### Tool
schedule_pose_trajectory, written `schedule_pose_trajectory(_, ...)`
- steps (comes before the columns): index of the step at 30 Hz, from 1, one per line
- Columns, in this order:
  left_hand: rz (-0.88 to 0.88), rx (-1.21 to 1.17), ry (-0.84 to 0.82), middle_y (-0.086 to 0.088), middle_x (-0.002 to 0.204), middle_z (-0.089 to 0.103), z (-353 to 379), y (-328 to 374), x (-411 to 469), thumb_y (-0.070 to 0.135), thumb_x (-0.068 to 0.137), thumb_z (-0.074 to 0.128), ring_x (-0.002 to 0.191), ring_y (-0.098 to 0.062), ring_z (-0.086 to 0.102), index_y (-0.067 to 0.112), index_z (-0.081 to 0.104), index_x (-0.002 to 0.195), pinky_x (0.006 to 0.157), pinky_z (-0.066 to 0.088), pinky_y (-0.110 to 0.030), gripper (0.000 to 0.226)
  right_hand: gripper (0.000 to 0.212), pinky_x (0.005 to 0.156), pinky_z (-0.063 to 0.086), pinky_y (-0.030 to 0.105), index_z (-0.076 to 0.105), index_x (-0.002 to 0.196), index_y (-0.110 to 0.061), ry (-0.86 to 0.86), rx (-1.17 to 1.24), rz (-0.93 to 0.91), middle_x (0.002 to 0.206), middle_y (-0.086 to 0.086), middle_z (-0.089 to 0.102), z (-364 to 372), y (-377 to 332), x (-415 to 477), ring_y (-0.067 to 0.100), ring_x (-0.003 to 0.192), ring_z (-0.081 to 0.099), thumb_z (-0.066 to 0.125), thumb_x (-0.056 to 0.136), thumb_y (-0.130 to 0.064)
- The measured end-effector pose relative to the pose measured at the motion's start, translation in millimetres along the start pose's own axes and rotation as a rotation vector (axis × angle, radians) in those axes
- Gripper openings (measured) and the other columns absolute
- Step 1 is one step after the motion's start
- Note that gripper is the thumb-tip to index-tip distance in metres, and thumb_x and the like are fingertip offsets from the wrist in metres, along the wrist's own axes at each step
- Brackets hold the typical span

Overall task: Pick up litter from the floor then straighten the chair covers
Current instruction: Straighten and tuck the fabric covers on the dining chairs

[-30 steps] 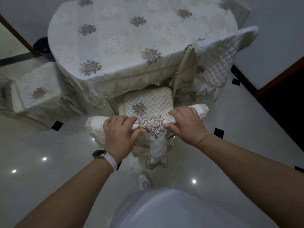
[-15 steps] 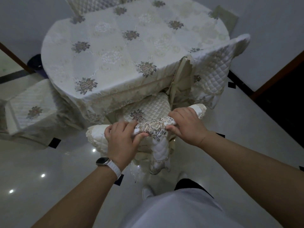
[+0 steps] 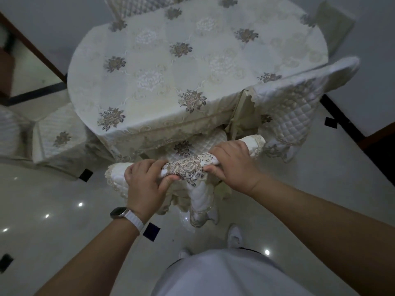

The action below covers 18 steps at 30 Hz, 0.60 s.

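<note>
At centre frame, the left hand [image 3: 145, 184] and right hand [image 3: 233, 167] are each clamped on the top edge of the chair cover [image 3: 188, 167], set apart either side of its embroidered rose. The quilted cover looks soft, light and loose, so gripping near the corners should pull it straight. No litter shows on the floor [image 3: 53, 231], though dim light may hide some.

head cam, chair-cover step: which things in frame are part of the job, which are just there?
In the job:
- left hand and right hand, both gripping the chair cover along the backrest top
- neighbouring covered chair
- covered chair at left

Just there:
- tablecloth
- wristwatch
- white shoe
</note>
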<state>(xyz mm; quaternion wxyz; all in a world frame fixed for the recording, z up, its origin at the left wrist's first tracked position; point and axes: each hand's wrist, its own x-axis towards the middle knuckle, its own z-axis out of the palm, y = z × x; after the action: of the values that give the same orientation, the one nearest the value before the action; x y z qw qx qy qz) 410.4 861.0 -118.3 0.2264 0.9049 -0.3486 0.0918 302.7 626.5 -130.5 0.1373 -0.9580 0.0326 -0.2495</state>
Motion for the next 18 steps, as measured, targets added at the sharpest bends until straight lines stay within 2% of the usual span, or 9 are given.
schedule_pose_trajectory(3, -0.031, 0.013, -0.008, -0.006, 0.095, 0.061, 7.7, 9.7, 10.1, 0.076, 0.088, 0.031, 0.093, -0.025, 0.050, 0.015, 0.069, 0.105, 0.091, 0.031, -0.046, 0.074, 0.063, 0.083, 0.031, 0.037, 0.064, 0.097, -0.014, 0.028, 0.006, -0.029, 0.091, 0.004, 0.063, -0.9, 16.2, 8.0, 0.025, 0.085, 0.056, 0.028, 0.095, -0.065)
schedule_pose_trajectory(8, -0.063, 0.012, -0.032, -0.004, 0.095, 0.061, 24.5, 18.1, 12.0, 0.076, 0.087, 0.031, 0.094, -0.027, 0.052, 0.016, 0.070, 0.105, 0.089, 0.035, -0.050, 0.074, 0.066, 0.085, 0.030, 0.037, 0.065, 0.099, -0.013, -0.038, 0.029, -0.062, 0.095, 0.003, 0.064, 5.1, 40.5, 9.2, 0.025, 0.088, 0.058, 0.025, 0.094, -0.066)
schedule_pose_trajectory(13, -0.075, 0.009, -0.026, -0.002, 0.093, 0.060, 40.2, 17.1, 18.1, 0.076, 0.087, 0.034, 0.093, -0.024, 0.050, 0.017, 0.069, 0.105, 0.090, 0.028, -0.040, 0.071, 0.072, 0.086, 0.030, 0.037, 0.066, 0.100, -0.012, -0.080, 0.038, -0.081, 0.096, 0.005, 0.063, 13.6, 57.4, 15.6, 0.027, 0.089, 0.059, 0.023, 0.093, -0.069)
schedule_pose_trajectory(18, -0.052, 0.017, 0.013, -0.005, 0.093, 0.061, 45.1, 6.8, 41.2, 0.074, 0.088, 0.035, 0.094, -0.022, 0.046, 0.015, 0.070, 0.105, 0.089, 0.026, -0.037, 0.070, 0.069, 0.085, 0.031, 0.036, 0.065, 0.098, -0.013, -0.071, 0.020, -0.086, 0.095, 0.005, 0.063, 22.4, 64.4, 38.8, 0.024, 0.089, 0.056, 0.025, 0.093, -0.068)
